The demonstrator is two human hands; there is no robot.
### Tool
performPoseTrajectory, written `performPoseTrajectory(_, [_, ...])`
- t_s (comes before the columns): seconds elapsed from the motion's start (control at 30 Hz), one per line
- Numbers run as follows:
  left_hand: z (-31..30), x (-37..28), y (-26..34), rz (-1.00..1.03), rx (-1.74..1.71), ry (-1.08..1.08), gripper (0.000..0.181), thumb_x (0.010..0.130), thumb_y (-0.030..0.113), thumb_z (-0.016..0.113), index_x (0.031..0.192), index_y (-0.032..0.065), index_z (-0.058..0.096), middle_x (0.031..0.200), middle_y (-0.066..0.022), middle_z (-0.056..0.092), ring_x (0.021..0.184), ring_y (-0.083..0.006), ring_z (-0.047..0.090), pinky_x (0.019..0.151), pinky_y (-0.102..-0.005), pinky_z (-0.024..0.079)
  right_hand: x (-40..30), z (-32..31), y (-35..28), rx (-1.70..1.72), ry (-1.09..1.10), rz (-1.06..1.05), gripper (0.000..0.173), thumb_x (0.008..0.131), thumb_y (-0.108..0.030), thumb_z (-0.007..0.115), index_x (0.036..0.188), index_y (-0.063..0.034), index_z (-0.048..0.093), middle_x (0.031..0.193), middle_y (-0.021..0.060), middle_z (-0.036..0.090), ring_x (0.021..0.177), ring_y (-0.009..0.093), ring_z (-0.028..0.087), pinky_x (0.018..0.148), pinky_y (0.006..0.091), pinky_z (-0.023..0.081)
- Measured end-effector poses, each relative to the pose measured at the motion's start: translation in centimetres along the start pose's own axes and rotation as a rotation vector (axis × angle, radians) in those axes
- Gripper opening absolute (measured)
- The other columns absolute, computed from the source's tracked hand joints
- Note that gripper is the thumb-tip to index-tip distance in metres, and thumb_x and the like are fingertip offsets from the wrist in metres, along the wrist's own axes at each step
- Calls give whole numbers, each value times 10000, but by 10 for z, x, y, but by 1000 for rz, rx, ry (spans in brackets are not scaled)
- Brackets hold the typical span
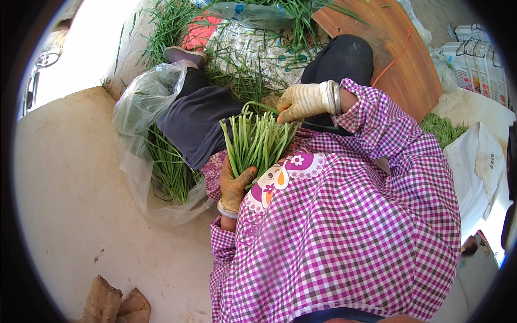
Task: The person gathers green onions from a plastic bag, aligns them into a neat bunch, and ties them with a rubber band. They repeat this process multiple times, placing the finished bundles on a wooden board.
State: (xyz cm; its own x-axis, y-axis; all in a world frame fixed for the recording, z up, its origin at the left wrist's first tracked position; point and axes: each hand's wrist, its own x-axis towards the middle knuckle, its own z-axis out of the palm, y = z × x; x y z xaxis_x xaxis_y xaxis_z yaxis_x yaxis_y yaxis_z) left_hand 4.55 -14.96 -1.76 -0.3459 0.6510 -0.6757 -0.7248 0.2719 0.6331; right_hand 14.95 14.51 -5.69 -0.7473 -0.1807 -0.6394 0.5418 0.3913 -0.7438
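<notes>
My left hand [234, 187], in a soiled work glove, is closed around a thick bundle of green leafy stalks [258, 139], with the pale cut ends pointing up and away from my body. Just beyond those ends, at the right, my right hand [301, 103] in a pale, stained glove pinches a few thin green strands between thumb and fingers. The bundle rests against my checked smock. Left of my leg, an open clear plastic bag [139, 105] holds more long green leaves [171, 169].
Loose green leaves lie over a printed woven sack [250, 48] in front of me. A wooden board [398, 52] stands at the upper right, near white crates [476, 64]. Cut greens [442, 129] and a white sack [476, 165] are at my right. Brown gloves [103, 300] lie at lower left.
</notes>
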Motion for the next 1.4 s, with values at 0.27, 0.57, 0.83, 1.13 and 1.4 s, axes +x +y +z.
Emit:
performPoseTrajectory(0.27, [-4, -2, -1, 21, 79, 28, 638, 841, 56, 747, 1398, 4, 440, 1285, -133, 600, 1135, -236, 604, 995, -362, 482, -12, -6, -5, 307, 290, -7, 508, 864, -528, 673, 1026, -49, 723, 870, 98, 734, 830, 233, 693, 745, 344, 514])
performPoseTrajectory(0.57, [-1, -2, -4, 18, -29, 38, 596, 837, 33, 747, 1363, 1, 470, 1245, -123, 621, 1093, -213, 615, 970, -335, 488, 13, 78, -11, 409, 382, -106, 443, 737, -352, 747, 1010, -4, 713, 905, 171, 716, 858, 297, 688, 767, 380, 526])
performPoseTrajectory(0.83, [0, -1, -4, 32, 8, 24, 579, 838, 56, 757, 1347, -11, 488, 1228, -128, 637, 1077, -212, 624, 959, -346, 491, -2, -6, 39, 1069, 694, 162, 261, 967, -241, 633, 1042, 8, 659, 960, 153, 714, 789, 191, 701, 683, 303, 576])
performPoseTrajectory(1.13, [8, -1, 1, -35, -74, -40, 599, 836, 52, 755, 1364, -8, 479, 1255, -130, 625, 1098, -222, 623, 970, -355, 494, 58, 28, -35, -189, 116, -83, 367, 815, -310, 654, 1060, -39, 694, 958, 189, 704, 919, 361, 674, 817, 450, 522])
performPoseTrajectory(1.4, [-2, 3, -3, -7, -105, -57, 654, 820, 100, 784, 1385, 8, 469, 1273, -112, 614, 1132, -214, 598, 998, -346, 467, 54, -168, 27, -306, 967, -131, 525, 891, -411, 643, 1239, -21, 591, 1126, 183, 666, 992, 293, 660, 869, 388, 533])
